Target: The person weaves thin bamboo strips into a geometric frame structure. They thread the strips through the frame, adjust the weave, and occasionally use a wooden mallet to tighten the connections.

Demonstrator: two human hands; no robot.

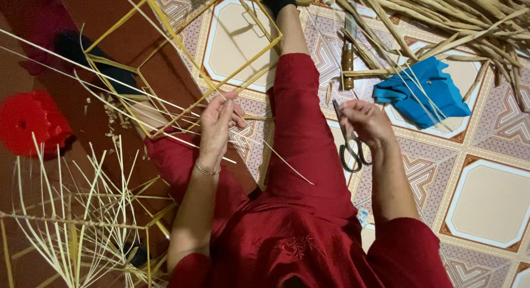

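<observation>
In the head view, the left hand (216,125), centre-left of the frame, pinches a thin pale strip (259,142) at the corner of a yellow strip frame (182,56) that spreads toward the upper left. The right hand (364,122), right of centre, is loosely curled with fingertips together above black-handled scissors (349,144) lying on the patterned tile floor (486,200). A blue folded cloth (422,92) lies upper right.

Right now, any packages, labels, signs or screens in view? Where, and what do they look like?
None that I can make out: no labels, signs or screens.
Nearest thing: a crumpled blue sheet or bag on the tiled floor, up and right of the right hand; bright blue, folded, no visible marking.
</observation>
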